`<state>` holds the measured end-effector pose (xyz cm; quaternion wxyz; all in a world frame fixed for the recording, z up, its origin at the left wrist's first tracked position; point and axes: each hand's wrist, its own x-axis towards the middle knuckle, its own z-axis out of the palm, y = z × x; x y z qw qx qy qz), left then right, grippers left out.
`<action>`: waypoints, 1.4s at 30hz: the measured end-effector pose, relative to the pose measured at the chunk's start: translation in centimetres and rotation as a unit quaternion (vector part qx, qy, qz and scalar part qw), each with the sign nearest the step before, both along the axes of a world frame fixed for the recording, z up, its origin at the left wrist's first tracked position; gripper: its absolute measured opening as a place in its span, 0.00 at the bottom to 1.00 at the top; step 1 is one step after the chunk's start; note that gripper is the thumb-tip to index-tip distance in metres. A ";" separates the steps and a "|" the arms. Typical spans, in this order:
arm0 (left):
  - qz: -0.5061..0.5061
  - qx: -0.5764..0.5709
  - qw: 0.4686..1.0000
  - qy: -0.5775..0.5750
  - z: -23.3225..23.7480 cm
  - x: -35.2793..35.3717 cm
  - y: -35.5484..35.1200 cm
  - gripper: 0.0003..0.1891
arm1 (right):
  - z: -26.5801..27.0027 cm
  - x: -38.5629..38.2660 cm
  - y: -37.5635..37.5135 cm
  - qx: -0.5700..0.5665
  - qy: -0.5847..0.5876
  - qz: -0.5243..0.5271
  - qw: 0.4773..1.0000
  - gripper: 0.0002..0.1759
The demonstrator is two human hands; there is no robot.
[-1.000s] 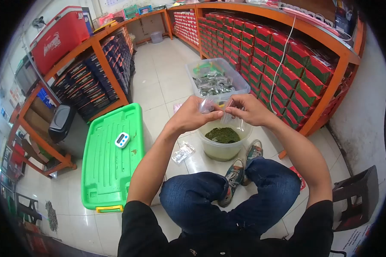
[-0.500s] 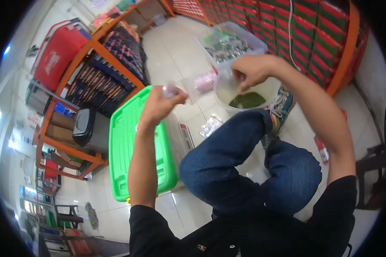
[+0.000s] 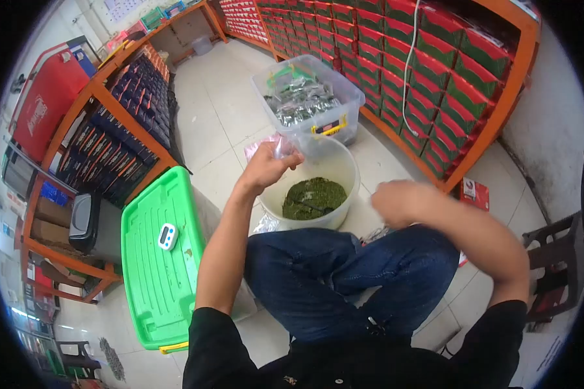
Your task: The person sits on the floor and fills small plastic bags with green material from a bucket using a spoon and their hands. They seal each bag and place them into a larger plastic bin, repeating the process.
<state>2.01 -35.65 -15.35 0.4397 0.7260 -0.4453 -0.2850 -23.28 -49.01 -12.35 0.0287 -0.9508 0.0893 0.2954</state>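
Note:
My left hand (image 3: 269, 168) is closed in a pinch on a clear plastic bag (image 3: 283, 146) at the left rim of a round translucent tub (image 3: 350, 175). Dark green crumbled material (image 3: 323, 189) covers the tub's bottom, and a dark-handled utensil (image 3: 311, 206) lies in it. My right hand (image 3: 399, 204), smeared by motion, hangs to the right of the tub above my knee; its fingers do not show clearly. Behind my left hand is a pink plastic pack (image 3: 258, 144), partly hidden.
A clear bin (image 3: 353, 123) of small filled packets (image 3: 302, 100) stands beyond the tub. To my left, a white digital timer (image 3: 168, 236) lies on a green-lidded box (image 3: 156, 279). Orange shelves (image 3: 474, 165) hold red-and-green boxes on the right; a dark chair (image 3: 558, 266) stands there too.
My right hand has moved from above the tub out to its right side. My left hand has come to the tub's left rim. The view has shifted, and the timer now shows.

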 end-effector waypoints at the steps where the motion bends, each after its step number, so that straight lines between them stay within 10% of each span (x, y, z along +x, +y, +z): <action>1: 0.004 -0.003 1.000 0.000 -0.2 0.2 -0.6 0.07 | -3.2 1.4 0.0 0.030 -0.071 0.011 0.997 0.13; 5: 0.031 0.005 0.999 0.013 -3.0 1.0 -3.0 0.09 | -13.5 5.8 -1.6 0.020 -0.375 0.205 0.904 0.10; 11: 0.044 -0.057 0.993 0.090 -6.1 0.5 -3.3 0.07 | -15.9 3.9 -6.1 0.072 -0.320 0.222 0.918 0.12; 17: -0.043 -0.086 0.981 0.168 -12.2 0.7 -6.5 0.06 | -11.3 4.4 -8.0 0.258 -0.156 0.057 0.952 0.12; 20: -0.089 -0.110 0.979 0.147 -12.7 -1.2 -7.6 0.06 | -11.4 6.7 -6.8 0.323 -0.441 -0.160 0.822 0.16; 33: -0.155 -0.148 0.940 0.267 -15.7 -0.6 -6.4 0.07 | -12.6 9.7 -6.2 0.395 -0.275 -0.248 0.841 0.17; 42: -0.063 -0.057 0.994 -0.066 -16.0 -2.2 -6.4 0.11 | -14.6 9.8 -5.8 0.247 -0.366 -0.153 0.884 0.09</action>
